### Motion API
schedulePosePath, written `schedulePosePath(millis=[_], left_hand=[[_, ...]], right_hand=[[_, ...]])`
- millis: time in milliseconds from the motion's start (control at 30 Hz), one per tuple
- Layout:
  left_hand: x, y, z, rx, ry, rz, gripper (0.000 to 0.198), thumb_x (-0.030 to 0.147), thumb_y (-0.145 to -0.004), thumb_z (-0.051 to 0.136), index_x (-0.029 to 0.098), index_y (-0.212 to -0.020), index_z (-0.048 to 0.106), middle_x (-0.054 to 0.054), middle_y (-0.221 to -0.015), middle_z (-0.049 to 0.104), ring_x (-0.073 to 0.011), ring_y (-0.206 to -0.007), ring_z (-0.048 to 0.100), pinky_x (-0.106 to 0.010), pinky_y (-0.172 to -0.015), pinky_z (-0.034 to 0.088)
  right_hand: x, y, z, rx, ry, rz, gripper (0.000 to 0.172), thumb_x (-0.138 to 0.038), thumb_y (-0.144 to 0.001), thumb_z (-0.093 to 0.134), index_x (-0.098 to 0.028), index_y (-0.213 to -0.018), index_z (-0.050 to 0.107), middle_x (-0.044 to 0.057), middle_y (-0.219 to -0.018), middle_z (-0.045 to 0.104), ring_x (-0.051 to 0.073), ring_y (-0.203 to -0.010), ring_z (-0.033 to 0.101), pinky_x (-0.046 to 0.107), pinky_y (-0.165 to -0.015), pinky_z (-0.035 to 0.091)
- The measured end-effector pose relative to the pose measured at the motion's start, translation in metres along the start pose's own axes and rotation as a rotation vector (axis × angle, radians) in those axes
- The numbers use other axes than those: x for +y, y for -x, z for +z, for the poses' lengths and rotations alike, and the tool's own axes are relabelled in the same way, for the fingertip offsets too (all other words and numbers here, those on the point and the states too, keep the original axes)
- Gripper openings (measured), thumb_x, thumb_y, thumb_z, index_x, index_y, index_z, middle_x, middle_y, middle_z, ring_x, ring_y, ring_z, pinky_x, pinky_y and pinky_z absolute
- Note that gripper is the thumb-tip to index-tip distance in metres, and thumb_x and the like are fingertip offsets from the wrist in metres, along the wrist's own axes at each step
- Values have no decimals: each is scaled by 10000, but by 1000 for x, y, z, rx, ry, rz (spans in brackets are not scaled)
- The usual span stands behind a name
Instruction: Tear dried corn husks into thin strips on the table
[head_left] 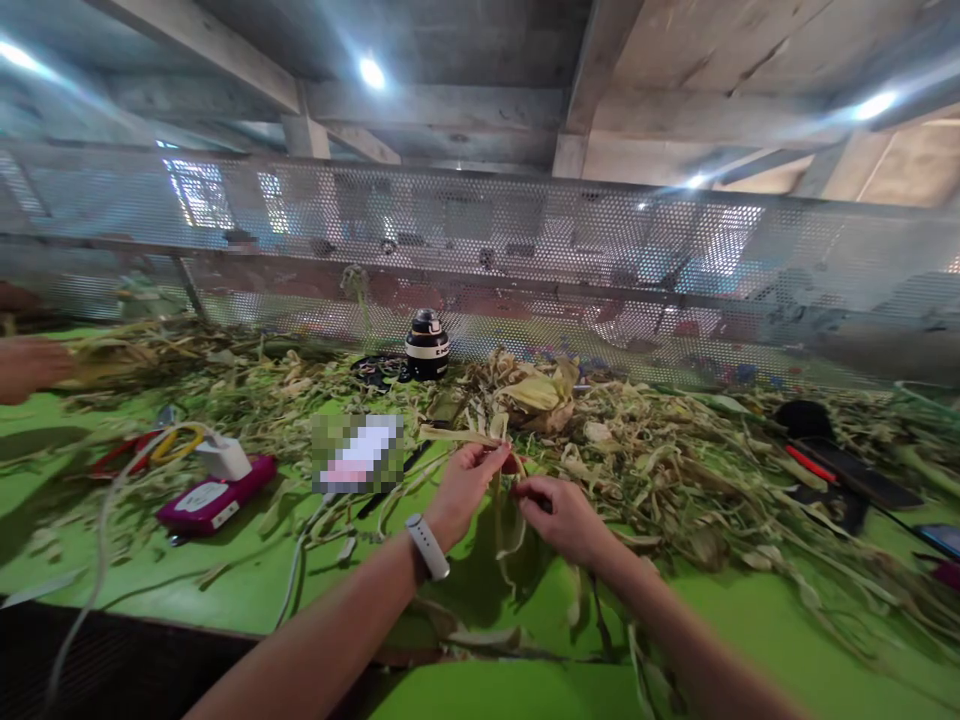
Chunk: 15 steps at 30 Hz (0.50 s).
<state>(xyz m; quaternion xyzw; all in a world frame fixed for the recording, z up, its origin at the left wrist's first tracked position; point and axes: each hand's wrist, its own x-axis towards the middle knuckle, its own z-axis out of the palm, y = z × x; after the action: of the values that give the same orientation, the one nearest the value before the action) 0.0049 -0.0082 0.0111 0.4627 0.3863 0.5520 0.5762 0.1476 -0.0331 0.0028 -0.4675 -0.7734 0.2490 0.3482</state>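
Note:
My left hand (463, 492), with a pale watch band at its wrist, pinches dried corn husk strips (459, 437) between thumb and fingers. One strip points left from the grip, and others hang below it over the green table (472, 555). Close by on the right, my right hand (559, 512) is closed with its fingertips together at a hanging strip; the exact hold is partly hidden. Just beyond both hands lies a bundle of broader yellowish husks (540, 390). Loose strips (637, 480) spread thickly to the right.
A dark round container (427, 348) stands before the perforated metal screen (480, 225). To the left lie a blurred-out phone (360, 455), a magenta power strip (217, 500) with a white charger (223, 458) and cable, and scissors (131, 450). Another person's hand (30, 370) is at far left.

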Motion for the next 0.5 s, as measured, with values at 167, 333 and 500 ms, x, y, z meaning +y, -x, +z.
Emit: schedulePosePath(millis=[167,333,500], left_hand=[[-6,0,2,-25,25,-44,244,365,-621,709,139,-684,644,-53,-695,675,-152,-668,596,-259,-683,444],[-6,1,1,-40,81,-86,205,315,-620,706,140,-709,647,-57,-719,682,-154,-699,598,-256,-692,441],[-6,-4,-4,-104,37,-65,193,224,-607,672,125,-772,663,-56,-735,680,-147,-712,587,-232,-674,426]], right_hand=[[-4,1,12,52,153,-26,211,-302,-740,569,-181,-571,530,-7,-566,522,120,-529,436,239,-519,297],[-1,0,18,107,308,-81,137,-153,-678,539,-189,-567,467,-2,-605,498,130,-574,422,241,-550,294],[3,0,16,119,305,-138,196,-120,-740,439,-190,-558,449,-10,-591,471,123,-572,430,224,-551,313]])
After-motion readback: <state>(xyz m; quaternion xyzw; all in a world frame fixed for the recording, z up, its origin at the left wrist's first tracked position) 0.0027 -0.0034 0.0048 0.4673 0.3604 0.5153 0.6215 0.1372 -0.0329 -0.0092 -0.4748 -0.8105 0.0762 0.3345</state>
